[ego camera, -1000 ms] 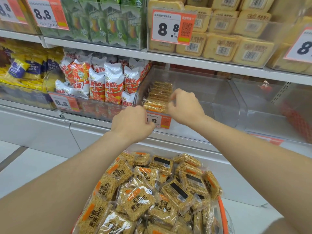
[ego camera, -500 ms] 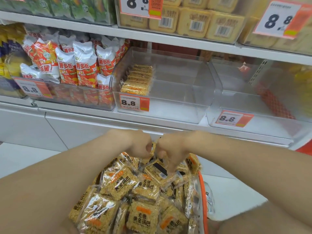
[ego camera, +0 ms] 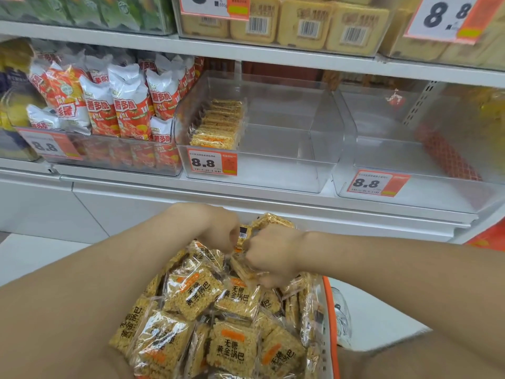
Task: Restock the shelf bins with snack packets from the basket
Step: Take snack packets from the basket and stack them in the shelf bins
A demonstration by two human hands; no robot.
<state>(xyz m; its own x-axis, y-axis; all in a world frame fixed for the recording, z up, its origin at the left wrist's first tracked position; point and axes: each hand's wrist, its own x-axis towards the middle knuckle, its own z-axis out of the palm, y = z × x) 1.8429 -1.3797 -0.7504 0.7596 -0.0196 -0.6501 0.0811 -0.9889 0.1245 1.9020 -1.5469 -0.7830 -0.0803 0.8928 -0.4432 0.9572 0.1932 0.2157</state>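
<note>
shelf bin (ego camera: pixel 273 170) tag (ego camera: pixel 211 162) "8.8" | l hand (ego camera: pixel 216 228) + r hand (ego camera: pixel 273 253) grip 无糖黄金锅巴 pkts (ego camera: pixel 269 220) | over basket (ego camera: pixel 329 296)

Your left hand (ego camera: pixel 216 228) and right hand (ego camera: pixel 270 253) are bare, as are both forearms (ego camera: pixel 382 269) as far as they show. You wear a white trainer (ego camera: pixel 342 318) with grey markings.

Basket (ego camera: pixel 329 310) mostly buried under packets (ego camera: pixel 196 294); right hand (ego camera: pixel 269 253) fingertips blurred.

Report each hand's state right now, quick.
Left hand: closed, gripping snack packets above the basket.
Right hand: closed, gripping snack packets from the same pile.
</note>
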